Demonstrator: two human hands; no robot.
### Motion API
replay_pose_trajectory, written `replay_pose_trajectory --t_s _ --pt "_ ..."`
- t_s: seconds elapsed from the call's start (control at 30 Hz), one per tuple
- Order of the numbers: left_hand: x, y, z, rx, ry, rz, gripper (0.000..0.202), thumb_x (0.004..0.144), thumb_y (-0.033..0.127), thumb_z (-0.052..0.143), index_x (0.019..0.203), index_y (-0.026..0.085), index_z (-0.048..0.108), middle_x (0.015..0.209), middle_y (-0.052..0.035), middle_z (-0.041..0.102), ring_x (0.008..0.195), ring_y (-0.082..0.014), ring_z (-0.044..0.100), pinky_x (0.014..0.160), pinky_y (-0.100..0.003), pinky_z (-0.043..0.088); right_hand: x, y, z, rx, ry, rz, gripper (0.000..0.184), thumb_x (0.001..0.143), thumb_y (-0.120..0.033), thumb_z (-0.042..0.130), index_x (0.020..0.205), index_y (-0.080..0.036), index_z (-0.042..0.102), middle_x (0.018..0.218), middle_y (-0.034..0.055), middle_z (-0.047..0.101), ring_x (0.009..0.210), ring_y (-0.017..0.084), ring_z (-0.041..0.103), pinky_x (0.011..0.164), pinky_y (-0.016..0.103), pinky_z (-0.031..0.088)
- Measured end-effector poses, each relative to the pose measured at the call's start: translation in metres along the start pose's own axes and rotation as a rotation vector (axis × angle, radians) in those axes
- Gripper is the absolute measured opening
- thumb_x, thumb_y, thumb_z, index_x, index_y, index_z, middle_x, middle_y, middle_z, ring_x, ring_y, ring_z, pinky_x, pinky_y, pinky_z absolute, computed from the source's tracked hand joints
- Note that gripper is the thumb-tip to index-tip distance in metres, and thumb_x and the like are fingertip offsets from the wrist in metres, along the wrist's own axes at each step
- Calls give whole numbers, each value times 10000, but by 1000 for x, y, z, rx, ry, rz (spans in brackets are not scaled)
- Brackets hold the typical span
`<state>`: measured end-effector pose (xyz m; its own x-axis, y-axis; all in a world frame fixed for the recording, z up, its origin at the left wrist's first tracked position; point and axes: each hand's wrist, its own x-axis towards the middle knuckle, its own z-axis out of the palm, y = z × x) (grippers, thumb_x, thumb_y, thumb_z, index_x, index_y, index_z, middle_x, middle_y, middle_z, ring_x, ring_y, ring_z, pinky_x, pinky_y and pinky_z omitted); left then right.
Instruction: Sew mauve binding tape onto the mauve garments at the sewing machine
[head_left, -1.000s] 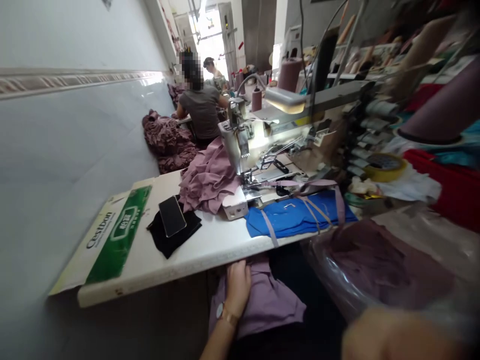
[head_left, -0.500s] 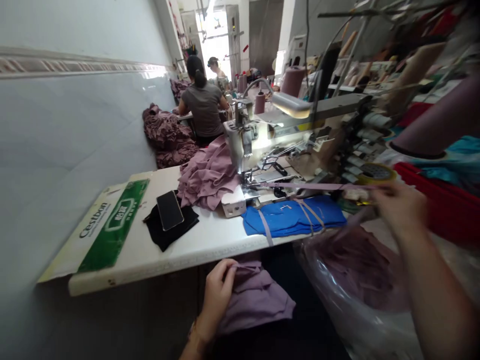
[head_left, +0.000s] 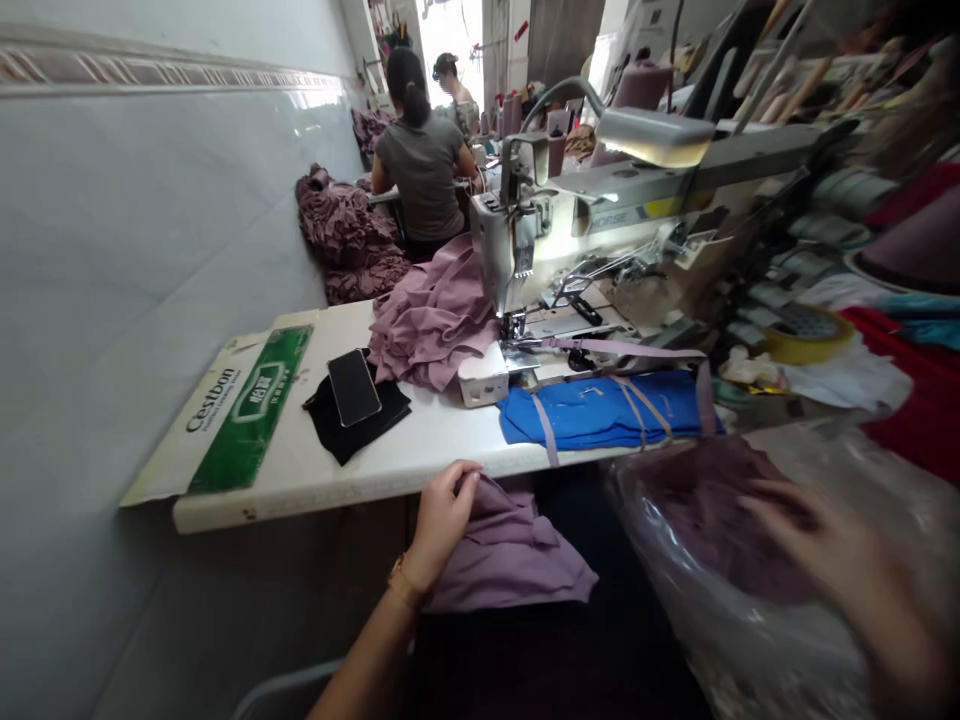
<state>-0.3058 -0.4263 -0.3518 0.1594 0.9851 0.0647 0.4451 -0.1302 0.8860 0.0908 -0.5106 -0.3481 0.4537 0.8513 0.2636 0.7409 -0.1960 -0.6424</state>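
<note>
My left hand [head_left: 448, 505] pinches the top edge of a mauve fabric piece [head_left: 517, 565], which hangs below the table's front edge. My right hand [head_left: 814, 535], blurred, has its fingers stretched out over bunched mauve cloth [head_left: 724, 500] in a clear plastic bag [head_left: 652, 540]; whether it touches the cloth I cannot tell. Above the hands stands a sewing machine [head_left: 540, 240] with its lamp lit. A narrow mauve strip [head_left: 630, 348] runs right from its needle area and drops over a folded blue cloth bundle [head_left: 592, 408].
On the white table [head_left: 390, 455] lie a phone [head_left: 354, 387] on black cloth [head_left: 382, 413], a green-and-white Cestbon sheet [head_left: 251, 415] and a mauve fabric heap [head_left: 431, 320]. Yellow tape [head_left: 814, 335] and red cloth [head_left: 915, 400] are at right. Two people sit farther back.
My right hand has let go of the mauve strip and moved down to the plastic bag. The strip's end now hangs loose. My left hand keeps its pinch; the view has shifted.
</note>
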Motion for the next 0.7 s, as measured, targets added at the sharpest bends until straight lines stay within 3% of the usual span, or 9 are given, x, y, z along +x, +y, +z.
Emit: replay_pose_trajectory --t_s 0.07,0.13,0.2,0.27,0.37,0.47,0.57,0.63,0.7 --pt "2 1 0 13 -4 6 212 913 260 492 930 184 690 942 -54 729 927 -212 664 858 -327 500 -28 -33 52 199 -346 40 311 784 -478 663 937 -218 738 985 154 738 878 282 674 782 410 490" --pt "1 3 -2 56 22 43 212 924 254 482 945 183 681 951 -61 720 934 -214 655 863 -339 504 -53 -72 107 349 -652 10 248 778 -408 648 934 -230 720 947 109 741 853 268 667 794 382 494" --pt "-7 5 -5 152 106 124 213 929 233 484 1026 182 666 1035 -84 697 1016 -229 625 931 -376 483 -70 -102 151 371 -714 -28 128 715 -345 673 729 -217 682 782 65 713 746 246 640 739 348 481" --pt "-24 3 -8 250 192 231 233 925 203 490 1097 182 646 1088 -104 671 1071 -240 592 988 -411 449 -78 -116 172 387 -705 -32 139 723 -320 640 642 -209 620 724 51 667 728 236 609 725 335 457" --pt "-58 -7 -4 264 68 305 218 932 188 470 1032 190 663 966 -98 680 950 -221 612 910 -381 479 -74 -115 171 445 -685 0 164 778 -336 591 677 -207 594 686 24 612 687 207 566 675 310 430" --pt "-82 -24 13 115 -130 61 189 916 267 520 965 186 684 903 -91 683 864 -215 626 822 -359 502 -64 -109 161 548 -685 63 229 828 -411 575 743 -200 598 655 -3 562 624 165 519 593 270 406" --pt "-83 -32 33 -330 -171 -350 293 842 395 636 1003 153 672 964 -99 685 854 -212 641 791 -350 525 -61 -114 161 645 -696 143 303 835 -490 583 838 -188 602 571 -49 462 497 120 430 474 232 327" --pt "-72 -28 43 -740 -128 -487 319 828 433 658 971 147 658 984 -88 679 879 -190 643 811 -325 529 -62 -121 163 748 -716 242 340 822 -506 607 954 -192 590 531 -89 395 424 99 365 426 217 271" --pt "-60 -17 47 -1073 -65 -529 271 805 393 703 919 152 651 962 -68 678 896 -168 643 856 -306 518 -62 -128 163 876 -750 340 373 808 -484 642 1036 -195 578 529 -98 414 406 95 385 428 214 295"
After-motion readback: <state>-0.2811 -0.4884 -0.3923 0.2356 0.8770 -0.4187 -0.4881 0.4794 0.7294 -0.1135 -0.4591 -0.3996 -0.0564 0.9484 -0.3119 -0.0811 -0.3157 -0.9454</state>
